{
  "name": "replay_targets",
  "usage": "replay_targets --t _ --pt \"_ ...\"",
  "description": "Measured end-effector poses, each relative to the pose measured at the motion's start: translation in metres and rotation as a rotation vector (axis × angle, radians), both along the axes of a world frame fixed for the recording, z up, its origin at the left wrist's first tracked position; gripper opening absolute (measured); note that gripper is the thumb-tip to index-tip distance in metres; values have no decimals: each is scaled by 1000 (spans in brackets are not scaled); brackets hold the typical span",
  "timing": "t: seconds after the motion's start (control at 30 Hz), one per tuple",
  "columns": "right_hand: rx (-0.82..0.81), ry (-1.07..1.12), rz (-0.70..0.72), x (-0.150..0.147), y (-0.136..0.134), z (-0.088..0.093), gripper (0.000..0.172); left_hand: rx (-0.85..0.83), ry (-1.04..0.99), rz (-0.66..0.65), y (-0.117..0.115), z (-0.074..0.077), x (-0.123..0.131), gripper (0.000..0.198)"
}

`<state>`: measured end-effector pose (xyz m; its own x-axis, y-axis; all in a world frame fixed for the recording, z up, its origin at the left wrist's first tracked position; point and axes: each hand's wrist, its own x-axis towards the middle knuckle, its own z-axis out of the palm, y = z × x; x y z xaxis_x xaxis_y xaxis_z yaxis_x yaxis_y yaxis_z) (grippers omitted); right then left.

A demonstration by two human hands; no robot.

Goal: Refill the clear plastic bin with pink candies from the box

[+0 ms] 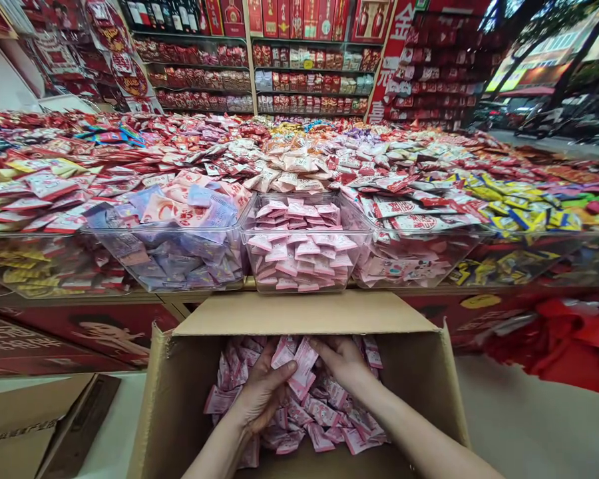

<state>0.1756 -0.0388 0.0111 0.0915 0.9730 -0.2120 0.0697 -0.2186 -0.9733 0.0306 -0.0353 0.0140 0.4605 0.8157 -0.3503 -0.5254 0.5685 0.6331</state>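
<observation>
Inside an open cardboard box [304, 316], both hands are among many small pink candy packets [324, 412]. My left hand [264, 396] is closed around a few packets, its thumb lying over them. From the other side my right hand [347, 362] presses its thumb and fingers against the same held packets [298, 364]; its fingertips are partly hidden among the candies. Just beyond the box's raised far flap stands a clear plastic bin [307, 233], heaped with matching pink packets [304, 256].
Clear bins of lilac packets [180, 246] and red-and-white packets [404, 206] flank the middle bin. A flattened cardboard carton [24, 426] lies on the left floor. Red bags [564, 342] hang at right. Stocked shelves [252, 60] rise behind.
</observation>
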Motion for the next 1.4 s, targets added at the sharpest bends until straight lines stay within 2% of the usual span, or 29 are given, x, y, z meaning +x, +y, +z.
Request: replay_targets --t 0.13,0.27,0.43,0.53,0.67,0.73,0.87,0.93,1.03,1.1,1.17,1.23,1.3,1.4 --pt "-57 127 -6 -3 1 1 34 -23 6 18 -1 4 0 70" --pt "3 251 -18 -8 -4 8 39 -94 -40 40 -1 4 -4 68" --pt "106 382 160 -10 -16 16 48 -178 -160 1 1 1 -9 57" --pt "120 255 231 -2 -18 22 46 -230 -156 21 2 -1 -9 43" --pt "123 -52 159 12 -16 24 24 -264 -21 55 2 -1 -5 30" --pt "87 -51 96 16 -14 20 25 -224 33 31 2 -1 -2 29" --pt "-54 109 -12 17 -11 10 33 -139 52 46 0 3 2 22" --pt "-95 154 -22 15 -10 8 34 -103 60 76 1 6 4 24" --pt "-118 173 27 10 -11 7 36 -76 98 96 3 7 5 41" --pt "-114 225 47 5 -14 9 34 -75 141 109 4 6 4 51" --pt "-85 259 51 3 -19 13 33 -65 161 103 4 5 3 52" --pt "-10 151 96 2 -26 21 34 -56 150 90 4 5 2 47" --pt "142 -117 180 6 -34 33 22 -62 124 98 3 5 0 40" --pt "390 -455 333 18 -45 67 6 -105 107 156 4 3 -3 34"
